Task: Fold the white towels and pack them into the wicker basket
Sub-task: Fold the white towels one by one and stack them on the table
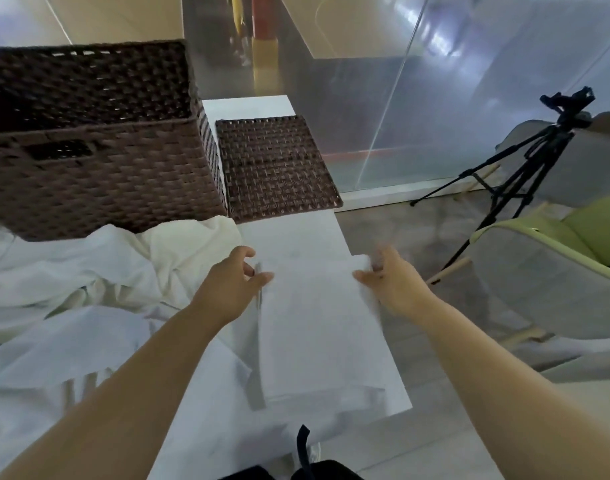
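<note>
A white towel (pixel 317 327) lies flat on the white table (pixel 296 233) in front of me, partly folded. My left hand (pixel 232 284) pinches its far left corner. My right hand (pixel 391 277) pinches its far right corner. A large brown wicker basket (pixel 99 181) stands at the back left of the table, open at the top; its inside is dark. Several more white towels (pixel 89 271) lie crumpled in a heap to the left, in front of the basket.
The basket's flat wicker lid (pixel 275 164) lies on the table right of the basket. A glass panel (pixel 435 98) stands behind. On the floor to the right are a black tripod (pixel 525 157) and a green and grey chair (pixel 556 271).
</note>
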